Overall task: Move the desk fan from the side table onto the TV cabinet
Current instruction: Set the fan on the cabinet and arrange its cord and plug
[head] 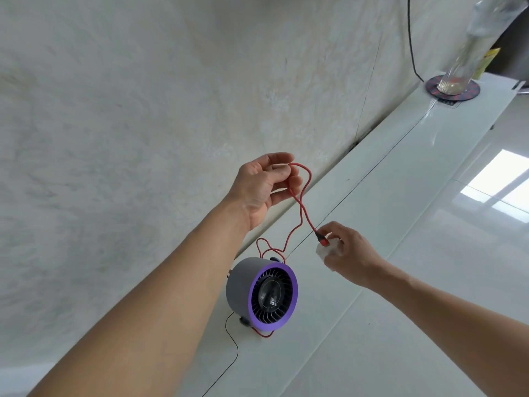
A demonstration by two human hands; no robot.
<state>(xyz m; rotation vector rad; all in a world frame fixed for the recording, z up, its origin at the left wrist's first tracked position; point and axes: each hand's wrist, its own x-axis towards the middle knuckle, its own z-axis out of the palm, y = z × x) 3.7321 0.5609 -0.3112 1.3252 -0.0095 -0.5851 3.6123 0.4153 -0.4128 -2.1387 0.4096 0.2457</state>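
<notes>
A small grey desk fan (262,293) with a purple front ring stands on the white glossy TV cabinet top (400,173), close to the marbled wall. Its red braided cable (300,207) loops up from behind the fan. My left hand (264,186) is raised above the fan and pinches a loop of that cable. My right hand (342,250), right of the fan, holds a white plug adapter with the cable's red USB end in it. Neither hand touches the fan body.
A thin black wire (232,342) runs along the cabinet top by the fan. Far back right, a clear glass bottle (463,53) stands on a dark round coaster (452,88), next to a dark object and a hanging black cable (412,44). The glossy floor lies to the right.
</notes>
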